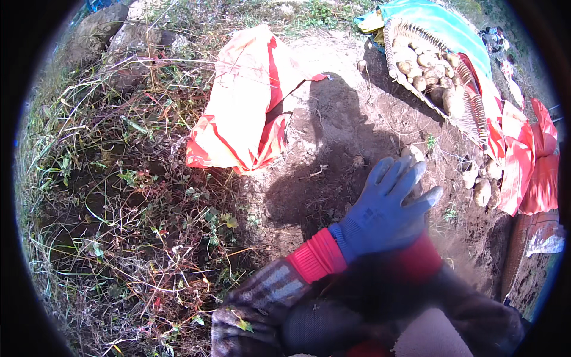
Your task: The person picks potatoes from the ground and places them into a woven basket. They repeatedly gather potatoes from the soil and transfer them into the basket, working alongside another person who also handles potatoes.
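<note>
My left hand (383,205), in a blue knit glove with pale worn fingertips, reaches across low above the soil with its fingers spread. A potato (414,154) lies just past those fingertips; whether they touch it I cannot tell. Something pale and brownish shows between thumb and forefinger, too covered to name. My right hand is almost wholly hidden behind the left glove; only its red cuff (419,259) and blurred sleeve show. To the right, several loose potatoes (482,192) lie in a small group on the ground.
A wicker basket (475,118) holding many potatoes leans at upper right beside a turquoise sack (441,26). Red sacks (517,160) lie along the right. A red-and-white sack (245,98) is spread ahead. Weeds and dry stalks (147,223) cover the left; rocks (98,31) stand behind.
</note>
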Action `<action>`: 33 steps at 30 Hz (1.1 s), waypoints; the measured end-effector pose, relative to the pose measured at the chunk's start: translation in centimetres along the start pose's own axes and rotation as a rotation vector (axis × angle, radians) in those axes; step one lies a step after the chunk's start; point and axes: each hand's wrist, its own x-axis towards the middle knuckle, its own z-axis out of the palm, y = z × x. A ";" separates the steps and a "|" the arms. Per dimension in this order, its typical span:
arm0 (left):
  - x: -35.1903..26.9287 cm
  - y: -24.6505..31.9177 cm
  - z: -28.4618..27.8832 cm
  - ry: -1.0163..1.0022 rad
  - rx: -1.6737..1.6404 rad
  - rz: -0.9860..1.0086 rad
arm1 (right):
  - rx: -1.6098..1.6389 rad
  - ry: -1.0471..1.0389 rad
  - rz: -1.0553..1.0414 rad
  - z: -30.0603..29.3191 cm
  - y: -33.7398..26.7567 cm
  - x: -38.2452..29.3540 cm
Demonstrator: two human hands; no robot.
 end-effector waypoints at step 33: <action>-23.4 -17.5 -15.8 -0.825 1.132 -0.757 | -2.015 -0.689 0.341 -5.5 1.7 5.8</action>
